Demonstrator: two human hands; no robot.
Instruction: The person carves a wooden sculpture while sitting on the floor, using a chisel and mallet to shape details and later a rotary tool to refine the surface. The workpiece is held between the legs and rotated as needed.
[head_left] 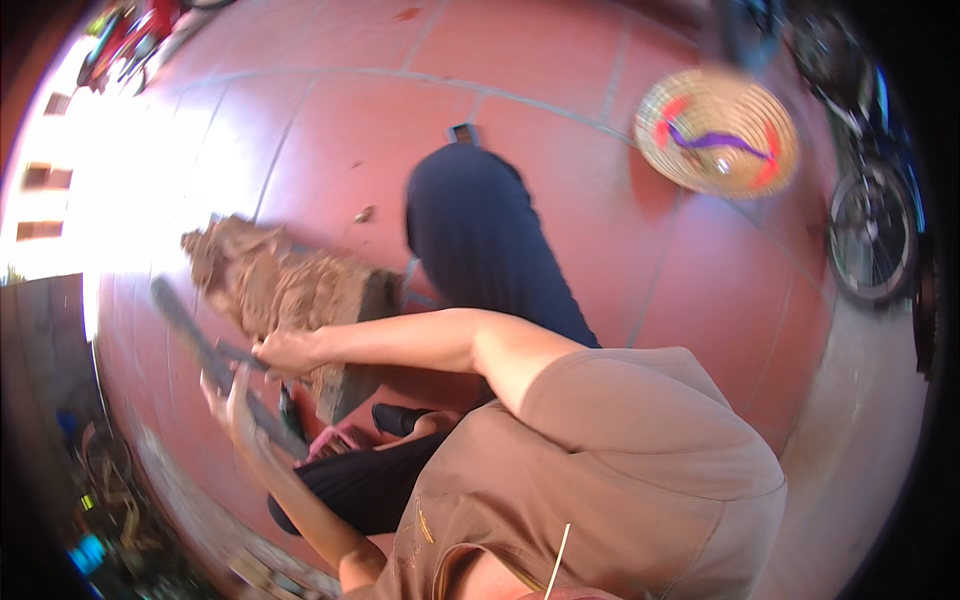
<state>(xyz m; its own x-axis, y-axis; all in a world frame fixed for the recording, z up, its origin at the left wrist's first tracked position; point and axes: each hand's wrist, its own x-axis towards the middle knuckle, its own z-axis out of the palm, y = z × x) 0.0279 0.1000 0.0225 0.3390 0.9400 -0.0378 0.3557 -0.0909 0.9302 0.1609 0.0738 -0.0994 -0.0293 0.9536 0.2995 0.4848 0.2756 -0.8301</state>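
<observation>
My left hand point(236, 408) is wrapped round a long dark grey bar point(185, 318), which slants across the left side and is smeared by motion. Beside it, my right hand point(288, 352) is closed on a short dark tool point(240, 356), whose end meets or overlaps the bar; its exact kind is too blurred to tell. Just beyond my hands a brown carved wooden block point(290, 285) lies on the floor, its surface full of deep, rippling relief. Part of its near end is hidden behind my right forearm.
A dark green bottle point(288, 408) and a pink sandal point(335, 441) are near my feet. A conical straw hat point(715, 135) with a purple ribbon lies at far right, a bicycle wheel point(872, 235) beyond it. A small dark object point(463, 133) rests past my knee on the red tiles point(370, 110).
</observation>
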